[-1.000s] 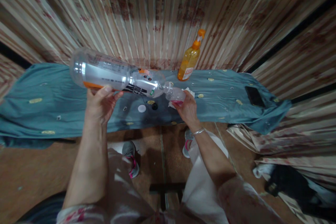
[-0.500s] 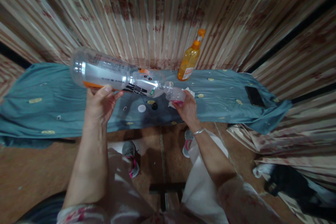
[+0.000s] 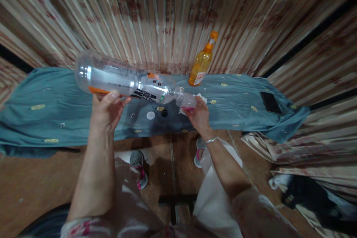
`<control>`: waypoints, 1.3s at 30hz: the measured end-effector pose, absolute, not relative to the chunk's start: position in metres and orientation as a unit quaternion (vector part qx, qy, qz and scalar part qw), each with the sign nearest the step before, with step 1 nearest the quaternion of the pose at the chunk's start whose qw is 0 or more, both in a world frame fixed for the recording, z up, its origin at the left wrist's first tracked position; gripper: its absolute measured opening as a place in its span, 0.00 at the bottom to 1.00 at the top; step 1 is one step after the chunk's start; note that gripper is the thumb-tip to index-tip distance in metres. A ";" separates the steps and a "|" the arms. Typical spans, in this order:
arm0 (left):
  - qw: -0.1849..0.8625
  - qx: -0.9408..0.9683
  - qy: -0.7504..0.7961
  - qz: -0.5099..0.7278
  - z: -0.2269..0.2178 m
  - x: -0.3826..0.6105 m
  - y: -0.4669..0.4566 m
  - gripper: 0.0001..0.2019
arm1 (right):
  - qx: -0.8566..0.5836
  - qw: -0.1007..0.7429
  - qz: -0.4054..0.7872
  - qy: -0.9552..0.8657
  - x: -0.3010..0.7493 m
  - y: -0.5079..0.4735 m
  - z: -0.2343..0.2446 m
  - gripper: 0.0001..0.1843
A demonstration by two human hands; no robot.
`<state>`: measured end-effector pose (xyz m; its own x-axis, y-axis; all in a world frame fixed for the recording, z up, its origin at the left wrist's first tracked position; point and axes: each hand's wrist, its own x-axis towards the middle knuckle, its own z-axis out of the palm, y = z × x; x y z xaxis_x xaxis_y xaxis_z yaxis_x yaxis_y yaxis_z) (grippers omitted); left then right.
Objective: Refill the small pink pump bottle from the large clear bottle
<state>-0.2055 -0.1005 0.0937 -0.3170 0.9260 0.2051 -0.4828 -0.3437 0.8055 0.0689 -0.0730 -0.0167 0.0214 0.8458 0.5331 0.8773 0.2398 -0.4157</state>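
Observation:
My left hand (image 3: 107, 109) grips a large clear plastic bottle (image 3: 122, 80) from below. The bottle lies nearly level, base to the left, with its open mouth tipped down to the right. That mouth meets a small clear container (image 3: 187, 101) pinched in my right hand (image 3: 198, 116). A white crumpled tissue (image 3: 202, 98) shows just behind the right hand. On the cloth below the bottle lie a white round cap (image 3: 150, 115) and a small black cap (image 3: 164, 113).
A teal cloth (image 3: 50, 108) covers a low table along a striped curtain wall. An orange spray bottle (image 3: 202, 61) stands at the back. A black phone (image 3: 270, 102) lies at the right end. Striped fabric and a dark bag (image 3: 304, 193) lie on the floor at right.

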 end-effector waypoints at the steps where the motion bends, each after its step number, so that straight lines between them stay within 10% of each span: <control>1: 0.472 0.345 0.322 0.745 0.093 -0.206 -0.100 0.29 | -0.616 0.361 -0.022 -0.700 0.069 -0.073 -0.017 0.33; 39: 0.466 0.350 0.324 0.745 0.095 -0.205 -0.100 0.31 | -0.615 0.370 -0.010 -0.696 0.068 -0.074 -0.016 0.33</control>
<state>-0.2048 -0.1004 0.0949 -0.3207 0.9213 0.2197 -0.4688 -0.3560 0.8084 0.0685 -0.0740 -0.0160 0.0313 0.8485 0.5283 0.8638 0.2429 -0.4414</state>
